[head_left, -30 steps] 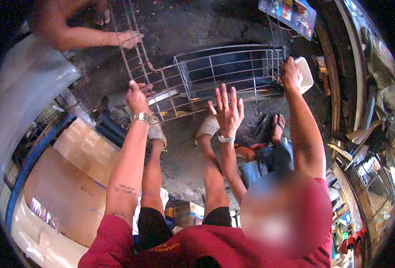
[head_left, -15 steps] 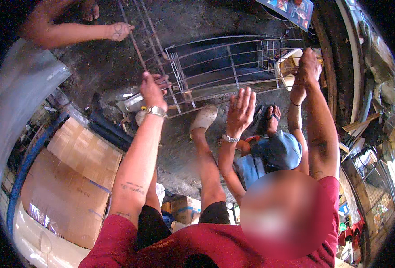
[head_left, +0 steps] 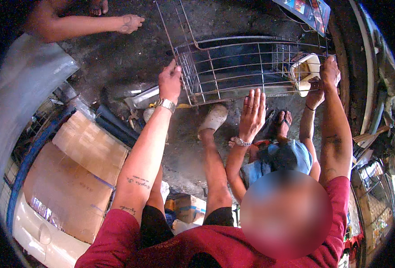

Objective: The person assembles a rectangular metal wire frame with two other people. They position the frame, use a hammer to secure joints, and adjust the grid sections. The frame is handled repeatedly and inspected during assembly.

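A wire rack of thin metal bars, with a narrower section reaching toward the top of the view, spans the space in front of me. My left hand is closed around its left end, a metal-band watch on the wrist. My right hand grips its right end. Just below that hand, a co-worker's hand is also at the rack. The same co-worker's other hand, with a watch, is raised flat beside the near edge. A white plastic container shows through the bars.
The co-worker in a blue cap crouches close in front of me. Another person's hand extends from the upper left. Flattened cardboard lies at lower left beside a grey sheet. A small carton is near my legs.
The rack has shifted right in the view, with both my hands on it. The person at upper left has let go of its bar. My left fingers have closed more on its end.
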`<action>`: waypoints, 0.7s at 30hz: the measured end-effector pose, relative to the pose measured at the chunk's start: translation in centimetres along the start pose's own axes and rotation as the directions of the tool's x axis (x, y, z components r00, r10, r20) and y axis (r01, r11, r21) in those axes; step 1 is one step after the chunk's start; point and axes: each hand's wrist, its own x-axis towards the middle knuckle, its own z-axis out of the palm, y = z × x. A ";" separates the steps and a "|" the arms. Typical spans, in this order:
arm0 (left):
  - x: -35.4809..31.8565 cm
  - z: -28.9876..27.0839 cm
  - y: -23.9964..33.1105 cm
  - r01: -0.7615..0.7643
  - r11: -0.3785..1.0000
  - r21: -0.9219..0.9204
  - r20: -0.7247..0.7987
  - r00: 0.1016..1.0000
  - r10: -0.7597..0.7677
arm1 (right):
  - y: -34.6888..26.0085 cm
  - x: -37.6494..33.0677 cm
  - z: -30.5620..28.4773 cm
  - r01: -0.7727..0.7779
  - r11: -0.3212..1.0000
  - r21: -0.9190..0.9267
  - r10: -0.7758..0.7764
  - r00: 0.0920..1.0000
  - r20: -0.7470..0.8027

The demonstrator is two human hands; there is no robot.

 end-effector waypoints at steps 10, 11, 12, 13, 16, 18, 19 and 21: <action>-1.4 -0.1 2.2 0.131 0.976 -0.174 -0.002 0.991 -0.133 | 1.1 0.5 3.4 0.034 0.999 -0.017 -0.034 0.999 0.039; -1.7 -0.1 2.2 0.078 0.993 -0.088 -0.032 0.996 -0.081 | 1.1 0.5 3.6 0.030 0.999 0.023 -0.031 0.999 0.019; -2.0 -0.1 2.3 0.014 1.000 -0.017 -0.057 0.998 -0.015 | 1.2 0.4 3.6 0.047 0.998 0.041 -0.046 0.999 -0.009; -2.4 0.0 2.2 -0.029 0.998 0.054 -0.076 0.997 0.033 | 1.3 0.3 3.6 0.064 0.996 0.054 -0.062 0.997 -0.034; -3.0 0.6 1.8 -0.050 0.998 0.046 -0.155 0.986 0.056 | 1.4 0.0 3.4 0.041 0.996 0.073 -0.038 0.999 -0.032; -2.9 1.0 1.4 -0.091 0.979 0.185 -0.197 0.972 0.128 | 1.4 -0.1 3.5 0.093 0.996 0.013 -0.093 0.996 -0.014; -2.8 1.3 1.3 -0.117 0.949 0.293 -0.204 0.962 0.181 | 1.4 -0.2 3.6 0.084 0.997 -0.001 -0.084 0.996 0.024; -2.7 1.9 1.1 -0.102 0.931 0.351 -0.209 0.960 0.185 | 1.5 -0.1 3.9 0.120 0.993 0.014 -0.121 0.991 0.051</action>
